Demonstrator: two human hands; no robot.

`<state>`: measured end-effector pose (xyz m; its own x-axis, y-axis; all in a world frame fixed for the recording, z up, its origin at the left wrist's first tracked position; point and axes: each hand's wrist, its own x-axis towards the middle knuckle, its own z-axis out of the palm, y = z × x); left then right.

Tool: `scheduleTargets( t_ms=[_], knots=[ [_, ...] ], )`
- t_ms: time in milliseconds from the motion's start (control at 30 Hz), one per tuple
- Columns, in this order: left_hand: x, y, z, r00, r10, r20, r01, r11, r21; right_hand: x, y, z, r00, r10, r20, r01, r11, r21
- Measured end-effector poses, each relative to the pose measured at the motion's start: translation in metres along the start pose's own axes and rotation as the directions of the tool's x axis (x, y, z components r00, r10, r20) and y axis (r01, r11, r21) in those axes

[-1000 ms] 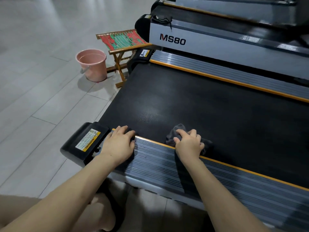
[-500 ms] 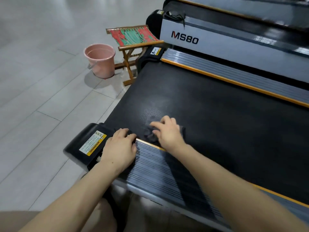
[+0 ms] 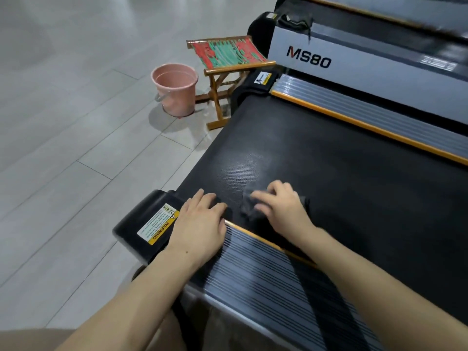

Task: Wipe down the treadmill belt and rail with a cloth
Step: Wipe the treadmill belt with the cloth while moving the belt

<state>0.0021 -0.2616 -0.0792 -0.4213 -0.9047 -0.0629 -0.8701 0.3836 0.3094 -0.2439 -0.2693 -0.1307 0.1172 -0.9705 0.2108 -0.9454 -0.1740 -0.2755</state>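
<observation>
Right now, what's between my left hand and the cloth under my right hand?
Head view: only a bare strip of black belt separates the left hand, resting on the near rail, from the dark cloth beneath the right hand.

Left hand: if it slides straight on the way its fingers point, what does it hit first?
Probably nothing soon. The left hand points up-right across the bare belt; the first thing in line looks like the far rail. The cloth lies right of that path.

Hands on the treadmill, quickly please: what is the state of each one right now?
Left hand: open, resting flat on the near side rail, holding nothing.
Right hand: presses the dark cloth on the belt; its grip cannot be told.
</observation>
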Motion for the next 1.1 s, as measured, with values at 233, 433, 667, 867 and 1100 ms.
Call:
scheduleTargets(
  t_ms=[233,433,667,867,1100],
  knots=[
    [0.008,-0.014,0.001,0.998,-0.059,0.011,0.059,0.998,-0.024,0.041,-0.012,0.009,0.969,0.246,-0.025,-0.244,0.968,0.062],
    [0.004,-0.027,0.005,0.990,-0.136,0.041,0.137,0.991,-0.012,0.006,-0.027,0.008,0.985,-0.153,0.080,0.151,0.988,0.034],
    [-0.002,-0.040,0.002,0.970,-0.233,-0.066,0.236,0.971,0.036,0.099,-0.001,0.027,0.923,0.378,-0.076,-0.381,0.924,-0.026],
    [0.001,-0.051,0.003,0.941,-0.338,-0.022,0.339,0.941,0.012,0.023,-0.046,0.023,0.958,-0.247,0.144,0.235,0.967,0.100],
    [0.000,-0.056,0.004,0.954,-0.299,-0.017,0.299,0.954,0.031,0.117,-0.031,0.042,0.990,0.137,-0.037,-0.138,0.990,-0.026]
  ],
)
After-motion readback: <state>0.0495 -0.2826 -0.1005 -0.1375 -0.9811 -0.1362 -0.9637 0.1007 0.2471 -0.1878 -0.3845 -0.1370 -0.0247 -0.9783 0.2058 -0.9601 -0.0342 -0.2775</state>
